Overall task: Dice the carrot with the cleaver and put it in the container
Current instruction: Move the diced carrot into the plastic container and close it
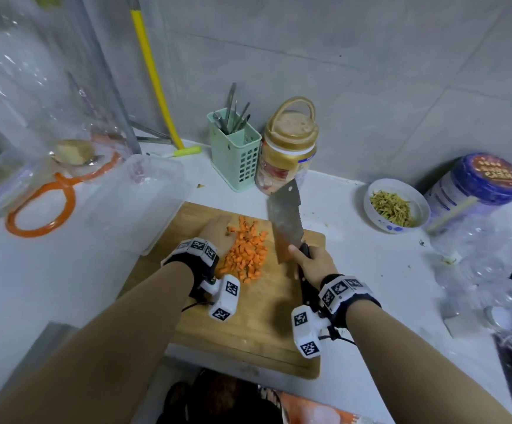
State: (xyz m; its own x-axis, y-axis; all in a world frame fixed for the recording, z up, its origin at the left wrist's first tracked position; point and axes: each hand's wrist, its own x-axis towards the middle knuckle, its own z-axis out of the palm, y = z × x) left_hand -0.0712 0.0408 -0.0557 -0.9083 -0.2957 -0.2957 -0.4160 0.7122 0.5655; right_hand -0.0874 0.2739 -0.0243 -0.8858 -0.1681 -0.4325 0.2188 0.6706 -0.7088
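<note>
The desk (65,270) carries a board (248,325) under both hands, and a clear container (144,203) lies just beyond the left hand (218,232). The cleaver (285,221) stands tilted beside the carrot (247,249), which lies diced in a heap between the hands. Scooping carelessly could likely scatter dice off the board, or bring the blade against the left fingers. The left hand rests flat against the heap; the right hand (313,264) grips the cleaver's handle.
</note>
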